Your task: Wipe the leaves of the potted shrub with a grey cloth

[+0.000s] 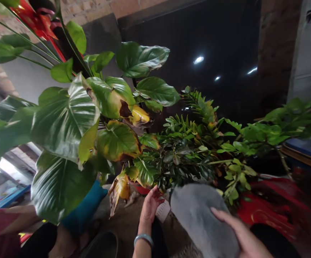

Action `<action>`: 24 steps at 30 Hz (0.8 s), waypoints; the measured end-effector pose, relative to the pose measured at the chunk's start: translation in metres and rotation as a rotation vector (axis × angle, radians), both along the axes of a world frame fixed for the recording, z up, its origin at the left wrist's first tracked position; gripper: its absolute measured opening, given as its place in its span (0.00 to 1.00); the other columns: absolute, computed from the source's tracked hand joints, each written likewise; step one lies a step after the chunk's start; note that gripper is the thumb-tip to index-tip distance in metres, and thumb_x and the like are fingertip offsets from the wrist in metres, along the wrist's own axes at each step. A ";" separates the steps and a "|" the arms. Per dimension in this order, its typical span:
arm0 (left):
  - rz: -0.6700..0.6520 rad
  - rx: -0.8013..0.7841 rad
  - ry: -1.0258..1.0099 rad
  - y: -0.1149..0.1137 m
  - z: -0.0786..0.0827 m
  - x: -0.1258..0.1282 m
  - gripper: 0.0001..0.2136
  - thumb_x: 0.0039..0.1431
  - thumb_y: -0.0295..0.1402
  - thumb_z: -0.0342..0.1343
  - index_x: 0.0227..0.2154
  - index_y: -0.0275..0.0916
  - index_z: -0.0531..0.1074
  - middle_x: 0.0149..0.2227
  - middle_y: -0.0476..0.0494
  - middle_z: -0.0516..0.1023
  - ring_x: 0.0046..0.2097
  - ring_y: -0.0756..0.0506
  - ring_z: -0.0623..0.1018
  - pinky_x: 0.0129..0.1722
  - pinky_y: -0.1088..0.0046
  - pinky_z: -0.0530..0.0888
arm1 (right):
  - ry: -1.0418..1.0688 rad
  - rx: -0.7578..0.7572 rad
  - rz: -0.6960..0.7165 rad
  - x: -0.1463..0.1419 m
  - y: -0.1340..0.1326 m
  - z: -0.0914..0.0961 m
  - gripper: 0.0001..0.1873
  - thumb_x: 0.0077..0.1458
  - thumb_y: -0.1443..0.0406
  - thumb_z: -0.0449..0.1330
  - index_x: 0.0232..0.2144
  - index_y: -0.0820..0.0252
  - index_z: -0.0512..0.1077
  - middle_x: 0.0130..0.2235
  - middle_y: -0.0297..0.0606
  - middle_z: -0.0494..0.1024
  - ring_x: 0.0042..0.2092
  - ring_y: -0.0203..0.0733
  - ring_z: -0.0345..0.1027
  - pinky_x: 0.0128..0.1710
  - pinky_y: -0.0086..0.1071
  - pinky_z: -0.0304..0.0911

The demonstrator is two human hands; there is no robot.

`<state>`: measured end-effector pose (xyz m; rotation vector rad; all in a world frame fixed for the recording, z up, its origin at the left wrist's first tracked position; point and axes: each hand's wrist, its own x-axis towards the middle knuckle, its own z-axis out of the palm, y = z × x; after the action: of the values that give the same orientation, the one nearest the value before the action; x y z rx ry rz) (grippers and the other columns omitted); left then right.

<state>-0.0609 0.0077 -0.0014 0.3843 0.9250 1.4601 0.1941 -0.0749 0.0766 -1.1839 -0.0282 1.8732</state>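
Observation:
My left hand [150,206], with a pale bangle [144,239] on the wrist, reaches up to the lower edge of dark green foliage [175,157]. Its fingers are loosely curled and somewhat apart, and I see nothing held in them. A small white printed card [163,210] shows just beside and below those fingers. My right hand [242,229] grips a grey, flat, rounded thing [202,213] with a soft-looking surface, its thumb lying on top. To the left stands a large-leaved plant [66,118] with some yellow and browned leaves, one withered leaf [120,188] drooping low.
Leafy branches [268,132] stretch to the right above a red, shiny bag-like thing [268,209]. A blue lid with a gold rim [305,152] is at far right. Another person's maroon sleeve [2,225] enters at left. A dark glossy panel [211,46] stands behind.

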 end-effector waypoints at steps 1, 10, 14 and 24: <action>0.001 0.000 0.000 0.000 -0.001 0.000 0.13 0.38 0.35 0.67 0.29 0.36 0.77 0.29 0.45 0.79 0.29 0.45 0.76 0.31 0.67 0.71 | -0.009 0.058 -0.061 0.002 0.010 0.013 0.17 0.31 0.61 0.70 0.29 0.58 0.77 0.30 0.45 0.83 0.39 0.59 0.77 0.38 0.44 0.72; -0.034 0.042 0.073 -0.001 -0.003 0.012 0.14 0.35 0.37 0.69 0.27 0.35 0.78 0.36 0.40 0.80 0.31 0.42 0.77 0.33 0.63 0.72 | -0.080 0.119 -0.237 -0.013 0.056 0.019 0.09 0.36 0.67 0.67 0.25 0.57 0.74 0.22 0.37 0.80 0.33 0.53 0.77 0.33 0.43 0.71; -0.043 0.029 0.150 0.000 -0.006 0.010 0.14 0.36 0.36 0.69 0.29 0.36 0.80 0.32 0.40 0.80 0.33 0.42 0.77 0.37 0.64 0.71 | -0.108 0.025 0.105 -0.025 0.003 -0.020 0.12 0.35 0.57 0.69 0.24 0.57 0.76 0.27 0.45 0.82 0.39 0.59 0.76 0.35 0.45 0.71; -0.048 0.021 0.151 0.000 0.000 0.013 0.16 0.31 0.38 0.71 0.26 0.35 0.80 0.33 0.38 0.80 0.32 0.43 0.76 0.32 0.66 0.72 | -0.048 0.338 -0.384 -0.011 0.072 0.057 0.14 0.35 0.70 0.66 0.31 0.55 0.75 0.28 0.33 0.83 0.40 0.51 0.77 0.41 0.42 0.72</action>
<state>-0.0483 0.0072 -0.0014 0.5340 1.0145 1.4123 0.1831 -0.0033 0.1338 -0.9245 -0.1303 1.4364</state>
